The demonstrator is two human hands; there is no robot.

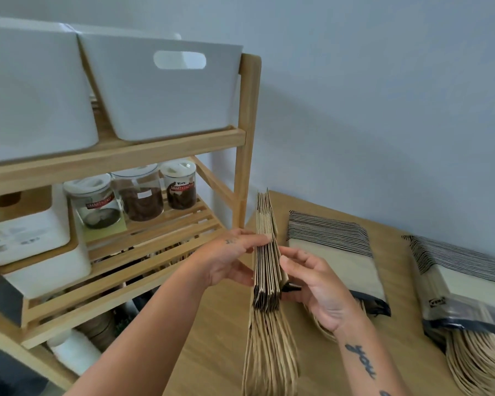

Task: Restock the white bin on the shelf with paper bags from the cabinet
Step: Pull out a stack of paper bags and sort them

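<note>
Both hands, left hand (229,252) and right hand (317,284), each grip closed on a stack of paper bags (266,264) held on edge above the surface (220,338), seemingly squaring them; the white bin (166,98) waits on the shelf (126,155) above-left.

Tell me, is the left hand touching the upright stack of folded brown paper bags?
Touching. The head view shows the left hand's fingertips pressed against the brown paper bag stack's side.

I hold a flat bundle of brown paper bags (266,252) edge-up, twine handles hanging toward me. White bin (166,87) sits on the shelf's top tier, handle slot facing me.
</note>
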